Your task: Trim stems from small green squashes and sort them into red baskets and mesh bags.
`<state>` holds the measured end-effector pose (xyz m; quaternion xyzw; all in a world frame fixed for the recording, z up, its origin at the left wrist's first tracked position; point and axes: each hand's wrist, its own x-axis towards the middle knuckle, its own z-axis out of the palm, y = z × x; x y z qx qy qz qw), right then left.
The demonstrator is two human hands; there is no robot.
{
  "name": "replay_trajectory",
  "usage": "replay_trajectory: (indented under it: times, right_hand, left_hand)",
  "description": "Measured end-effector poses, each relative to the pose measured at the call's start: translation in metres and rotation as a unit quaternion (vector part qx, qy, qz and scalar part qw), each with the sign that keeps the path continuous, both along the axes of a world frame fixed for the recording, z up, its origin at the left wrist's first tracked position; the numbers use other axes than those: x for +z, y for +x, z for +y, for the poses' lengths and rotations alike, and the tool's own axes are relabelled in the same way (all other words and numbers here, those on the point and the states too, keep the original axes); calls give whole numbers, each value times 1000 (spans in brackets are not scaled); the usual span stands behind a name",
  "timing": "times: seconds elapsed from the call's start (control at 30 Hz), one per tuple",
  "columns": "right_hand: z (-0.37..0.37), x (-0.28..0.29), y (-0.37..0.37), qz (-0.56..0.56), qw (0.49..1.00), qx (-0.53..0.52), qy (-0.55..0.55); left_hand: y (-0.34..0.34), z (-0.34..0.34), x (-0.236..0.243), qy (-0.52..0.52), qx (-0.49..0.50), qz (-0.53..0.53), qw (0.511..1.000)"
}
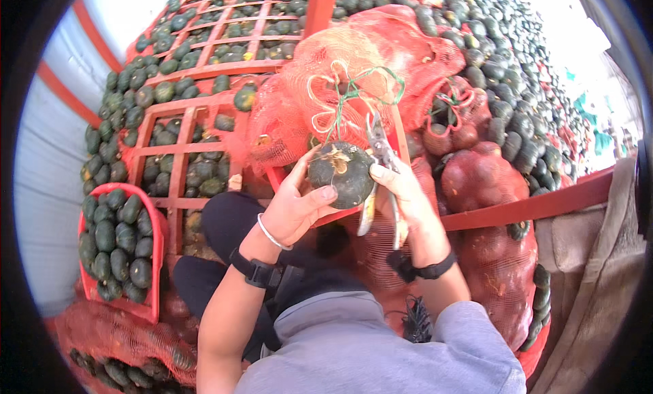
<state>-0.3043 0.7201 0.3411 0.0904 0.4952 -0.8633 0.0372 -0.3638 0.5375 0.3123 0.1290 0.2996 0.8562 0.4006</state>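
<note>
Between my two hands, in the middle of the view, is a round dark green squash (342, 174) with a tan scar at its stem end. My left hand (297, 197) cups it from the left, thumb across its lower face. On the other side my right hand (403, 190) grips a pair of pruning shears (382, 149), its thumb against the squash's edge. The blades point up and away from me, and the handles hang below my palm. Just beyond the squash lies a red mesh sack (289, 115) with loose green and white ties (350, 91) on it.
A red basket (160, 258) full of small green squashes stands at the left. Red slatted frames (197, 148) lie over squashes further off. Filled red mesh sacks (486, 179) crowd the right, beside a red bar (530, 205). Loose squashes (493, 47) are heaped at the far right.
</note>
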Motion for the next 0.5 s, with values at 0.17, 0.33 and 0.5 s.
replay_trajectory:
  times: [0.17, 0.33, 0.5]
  right_hand:
    - [-10, 25, -13, 14, 860, 108, 499]
    - [-6, -112, -58, 80, 624, 42, 776]
    - [-35, -161, -94, -85, 496, -41, 863]
  left_hand:
    - [-13, -50, -19, -12, 70, -67, 995]
    - [-27, -75, -52, 93, 50, -143, 984]
    - [-29, -105, -58, 168, 120, -197, 958]
